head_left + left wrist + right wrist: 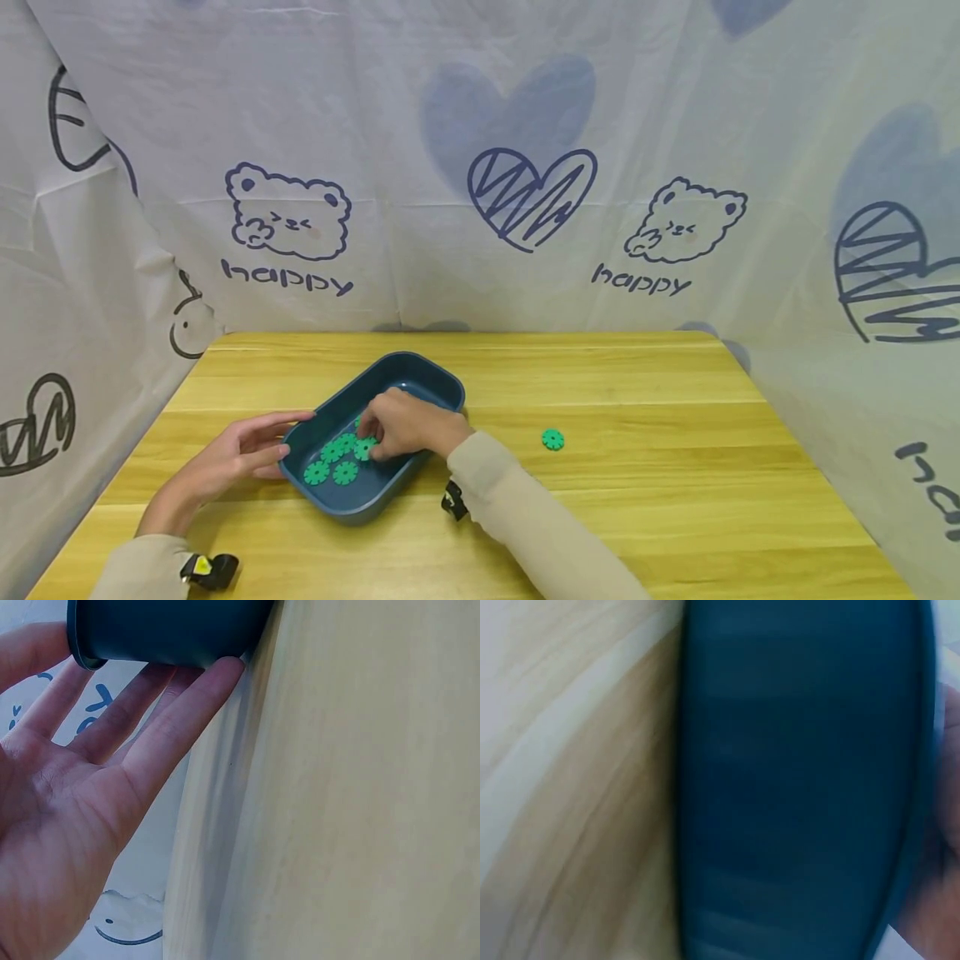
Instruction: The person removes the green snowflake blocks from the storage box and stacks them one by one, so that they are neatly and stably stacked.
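A dark blue rectangular bin [360,510] stands slanted on the table, with several green notched plastic discs [317,473] lying on its floor. My left hand [225,458] is at the bin's left end, its extended fingers touching the outer wall and the thumb near the rim; the left wrist view shows these fingers [154,742] against the wall. Reaching over the right side into the bin, my right hand [405,423] pinches a green disc [365,449] between thumb and fingers. In the right wrist view the bin's wall [802,780] hides most of that hand.
One more green disc [552,439] lies on the wooden table [660,500] to the right of the bin. A white cloth [405,108] printed with bears and hearts hangs behind the table and along its sides.
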{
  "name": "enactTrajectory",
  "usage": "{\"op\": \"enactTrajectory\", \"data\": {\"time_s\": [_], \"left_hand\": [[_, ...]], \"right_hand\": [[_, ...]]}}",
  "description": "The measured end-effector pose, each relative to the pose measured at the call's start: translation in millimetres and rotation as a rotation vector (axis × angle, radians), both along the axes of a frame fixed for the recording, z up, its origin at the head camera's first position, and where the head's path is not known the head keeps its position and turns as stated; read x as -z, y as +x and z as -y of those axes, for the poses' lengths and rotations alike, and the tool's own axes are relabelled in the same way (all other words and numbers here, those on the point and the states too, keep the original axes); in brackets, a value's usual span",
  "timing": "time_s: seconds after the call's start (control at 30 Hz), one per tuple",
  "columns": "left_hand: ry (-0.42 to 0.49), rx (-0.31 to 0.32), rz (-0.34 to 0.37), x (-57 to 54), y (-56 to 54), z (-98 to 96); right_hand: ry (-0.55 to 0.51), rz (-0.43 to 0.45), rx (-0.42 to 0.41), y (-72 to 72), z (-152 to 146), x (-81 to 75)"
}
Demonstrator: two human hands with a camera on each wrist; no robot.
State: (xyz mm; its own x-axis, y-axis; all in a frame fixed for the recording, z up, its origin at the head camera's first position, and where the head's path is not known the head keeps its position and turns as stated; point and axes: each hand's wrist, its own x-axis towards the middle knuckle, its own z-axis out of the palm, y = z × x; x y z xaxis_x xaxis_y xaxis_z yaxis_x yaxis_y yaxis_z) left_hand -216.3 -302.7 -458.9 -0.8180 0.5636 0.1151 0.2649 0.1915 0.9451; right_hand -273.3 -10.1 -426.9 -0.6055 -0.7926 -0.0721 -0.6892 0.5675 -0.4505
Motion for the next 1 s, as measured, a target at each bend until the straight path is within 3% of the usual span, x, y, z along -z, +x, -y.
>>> {"op": "enactTrajectory", "data": {"time_s": [0.3,0.67,1.0], "left_hand": [[0.020,0.010,0.051,-0.3,1.3,-1.2],[0.022,0.010,0.035,-2.4,1.2,-0.4],[0.020,0.008,0.063,-2.2,0.9,-0.5]], "right_hand": [[-0.070,-0.064,-0.015,4.8,-33,-15.5],[-0.128,-0.045,0.060,12.6,-80,-33.7],[-0.173,-0.051,0.098,18.1,-117,-37.1]]}}
